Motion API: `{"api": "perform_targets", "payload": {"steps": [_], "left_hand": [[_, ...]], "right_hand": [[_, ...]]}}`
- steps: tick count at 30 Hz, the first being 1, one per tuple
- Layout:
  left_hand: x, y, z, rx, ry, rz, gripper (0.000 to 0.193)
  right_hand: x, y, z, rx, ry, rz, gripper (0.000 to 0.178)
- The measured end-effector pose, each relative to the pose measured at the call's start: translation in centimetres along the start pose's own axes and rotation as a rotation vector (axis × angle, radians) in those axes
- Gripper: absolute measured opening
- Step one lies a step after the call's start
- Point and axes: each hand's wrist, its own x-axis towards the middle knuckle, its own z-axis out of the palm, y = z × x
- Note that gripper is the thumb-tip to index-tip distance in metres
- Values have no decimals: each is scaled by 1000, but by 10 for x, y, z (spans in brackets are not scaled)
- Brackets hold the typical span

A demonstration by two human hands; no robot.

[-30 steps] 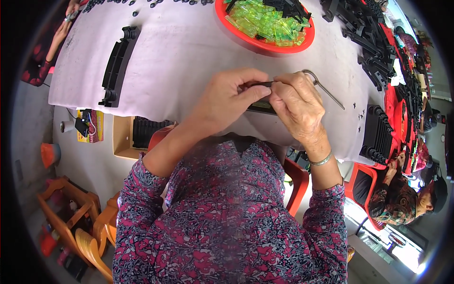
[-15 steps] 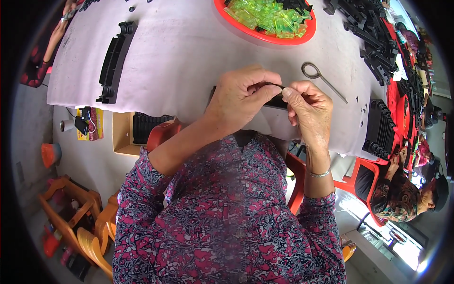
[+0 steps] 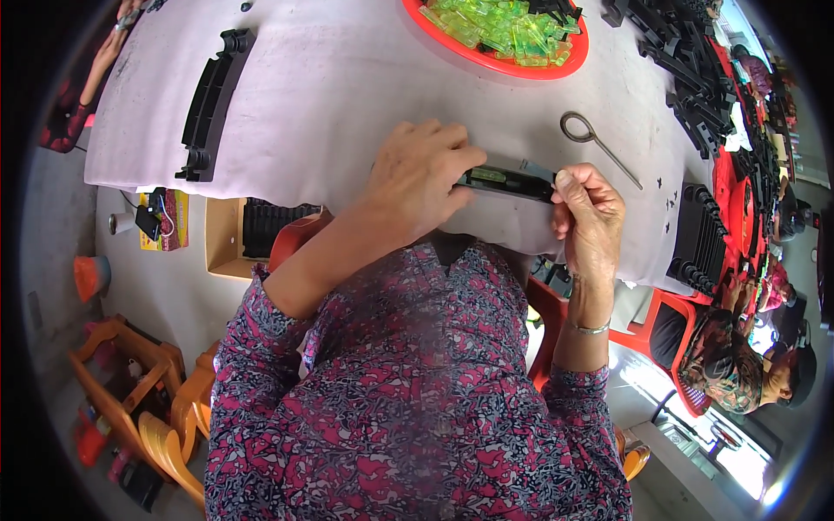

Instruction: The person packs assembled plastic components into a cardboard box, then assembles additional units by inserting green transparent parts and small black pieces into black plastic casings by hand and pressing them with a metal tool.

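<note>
A long black plastic part (image 3: pixel 512 181) with a small green piece set in it lies crosswise near the table's front edge. My left hand (image 3: pixel 417 178) grips its left end, fingers curled over the top. My right hand (image 3: pixel 589 211) pinches its right end between thumb and fingers. A metal hook tool with a ring handle (image 3: pixel 595 141) lies on the white table (image 3: pixel 330 95) just beyond my right hand.
A red tray (image 3: pixel 521 62) of translucent green pieces stands at the far middle. One black curved part (image 3: pixel 211 100) lies at the left. Several black parts (image 3: pixel 695 78) are heaped on the right. A person sits at the lower right. Orange stools stand at the lower left.
Both hands have spread apart along the black part and lowered it toward the table edge. The hook tool now lies free on the table.
</note>
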Motion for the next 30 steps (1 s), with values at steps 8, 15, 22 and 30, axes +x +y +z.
{"api": "perform_targets", "payload": {"steps": [8, 15, 22, 30], "left_hand": [[19, 3, 27, -54, 31, 50, 32], [29, 1, 38, -77, 38, 83, 33], [29, 0, 43, -80, 76, 79, 31], [30, 0, 43, -91, 94, 84, 32]], "right_hand": [[4, -1, -5, -307, 3, 25, 17], [14, 6, -10, -392, 4, 33, 18], [16, 8, -2, -482, 66, 5, 18], [14, 12, 5, -576, 186, -66, 17]]}}
